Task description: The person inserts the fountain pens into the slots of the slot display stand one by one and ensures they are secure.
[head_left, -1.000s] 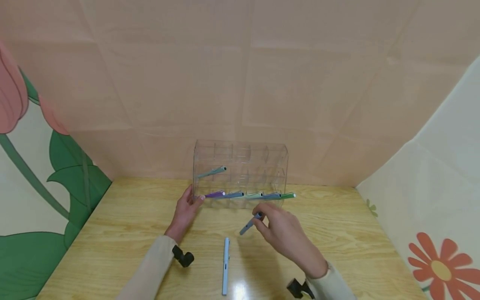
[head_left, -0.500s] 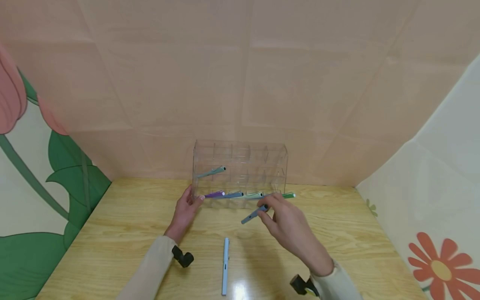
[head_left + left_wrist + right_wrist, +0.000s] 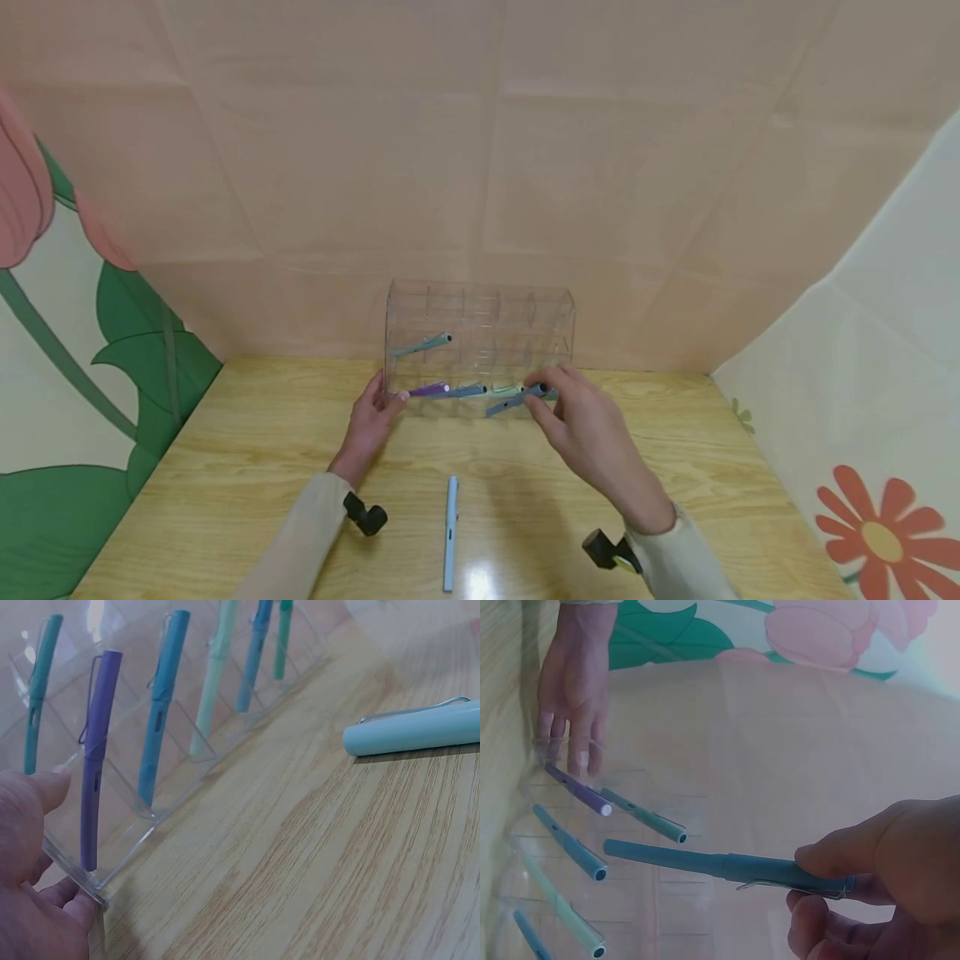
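Teal pen [image 3: 727, 866], pinched by the right hand [image 3: 885, 877], shows its clip only wrist-side; left hand [image 3: 369, 419], fingers straight, steadies the clear rack [image 3: 480, 321].

Clear rack [image 3: 480, 317], purple pen [image 3: 429, 388], pale blue pen [image 3: 450, 532] (capped), light wood table [image 3: 225, 467]

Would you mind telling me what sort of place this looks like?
Probably a staged tabletop booth, not a lived-in room: a wooden table enclosed by paper walls with printed flowers, holding a clear pen rack and a loose pale blue pen.
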